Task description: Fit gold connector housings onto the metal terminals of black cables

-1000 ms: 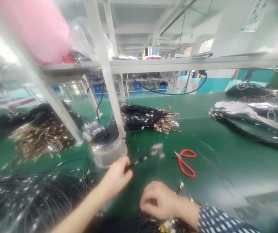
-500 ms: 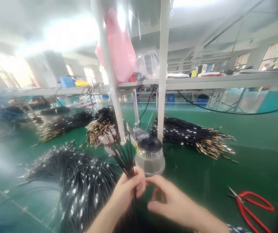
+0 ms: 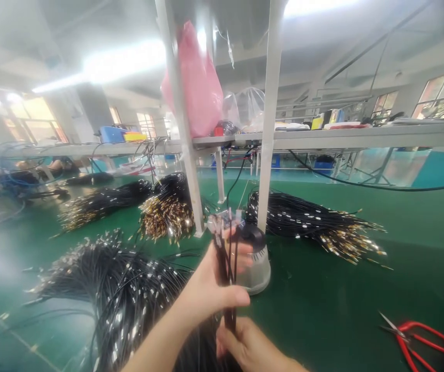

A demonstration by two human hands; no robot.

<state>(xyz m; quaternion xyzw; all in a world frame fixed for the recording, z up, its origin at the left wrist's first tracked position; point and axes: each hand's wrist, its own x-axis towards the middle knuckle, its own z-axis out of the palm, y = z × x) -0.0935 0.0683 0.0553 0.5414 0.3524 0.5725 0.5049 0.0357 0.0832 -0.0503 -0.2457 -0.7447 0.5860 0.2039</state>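
Note:
A small bundle of black cables with pale tips stands roughly upright in front of me. My left hand is open behind and beside it, thumb and fingers stretched out, with the cables lying against the palm. Below, my right hand is closed around the lower part of the bundle. Just behind my left fingers sits a round whitish device with a black top, partly covered by them. To the left, a large heap of black cables spreads over the green surface and passes under my left forearm.
Red-handled pliers lie at the lower right. Further cable bundles with golden ends rest at the right and back left. Two white posts rise beyond the device. A pink bag stands by a grey shelf.
My left hand has loosened its fist and spread its fingers. My right hand has moved down and left and taken hold of the cables, which now stand more upright. The view has shifted slightly.

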